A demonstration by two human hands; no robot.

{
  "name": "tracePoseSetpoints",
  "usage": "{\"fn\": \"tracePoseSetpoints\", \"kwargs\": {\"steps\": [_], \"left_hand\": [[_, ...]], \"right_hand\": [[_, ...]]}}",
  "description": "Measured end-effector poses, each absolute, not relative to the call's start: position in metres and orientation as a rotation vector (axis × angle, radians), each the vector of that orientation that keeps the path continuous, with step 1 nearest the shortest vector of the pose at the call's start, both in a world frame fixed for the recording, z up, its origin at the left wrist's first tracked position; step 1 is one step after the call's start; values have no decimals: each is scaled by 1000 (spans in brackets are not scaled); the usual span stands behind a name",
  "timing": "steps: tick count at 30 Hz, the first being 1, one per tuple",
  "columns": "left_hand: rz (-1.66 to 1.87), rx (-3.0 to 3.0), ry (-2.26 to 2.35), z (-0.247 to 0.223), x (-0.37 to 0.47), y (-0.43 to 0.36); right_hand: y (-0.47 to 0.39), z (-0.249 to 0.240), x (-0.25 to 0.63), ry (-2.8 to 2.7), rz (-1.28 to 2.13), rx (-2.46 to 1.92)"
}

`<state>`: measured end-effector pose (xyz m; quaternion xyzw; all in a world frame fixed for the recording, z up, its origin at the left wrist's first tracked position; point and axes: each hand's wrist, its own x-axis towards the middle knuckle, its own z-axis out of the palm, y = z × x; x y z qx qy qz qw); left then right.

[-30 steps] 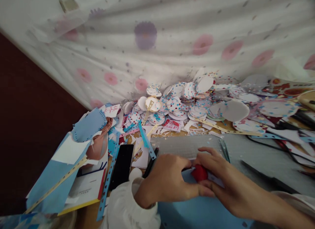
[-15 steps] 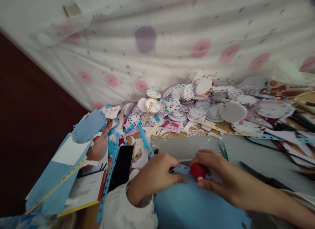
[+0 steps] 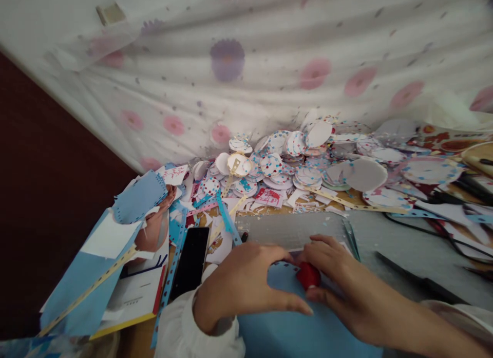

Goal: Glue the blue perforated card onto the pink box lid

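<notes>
A blue sheet (image 3: 308,332) with small dark punched marks along its far edge lies under both hands at the bottom centre. My right hand (image 3: 342,286) is closed on a small red punch (image 3: 308,276), which sits at the sheet's far edge. On the left of the punch, my left hand (image 3: 250,283) has its thumb stretched over the sheet and its fingers at the far edge, thumb and fingers wide apart. Its fingertips are partly hidden near the right hand.
A black phone (image 3: 190,263) lies left of my left hand. Behind is a heap of white paper discs (image 3: 271,165). Scissors (image 3: 419,278) lie on the grey mat (image 3: 370,234) at right. Blue sheets (image 3: 73,276) and a booklet (image 3: 133,296) are at left.
My left thumb has spread away from the fingers and moved right over the sheet. The red punch and my right hand have shifted slightly.
</notes>
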<state>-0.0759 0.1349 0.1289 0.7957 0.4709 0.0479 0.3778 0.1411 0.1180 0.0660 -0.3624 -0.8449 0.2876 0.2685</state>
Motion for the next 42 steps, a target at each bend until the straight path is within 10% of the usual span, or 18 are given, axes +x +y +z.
{"fn": "tracePoseSetpoints", "kwargs": {"steps": [42], "left_hand": [[44, 2207, 1237, 112, -76, 122]], "right_hand": [[104, 49, 176, -1960, 876, -1250]]}}
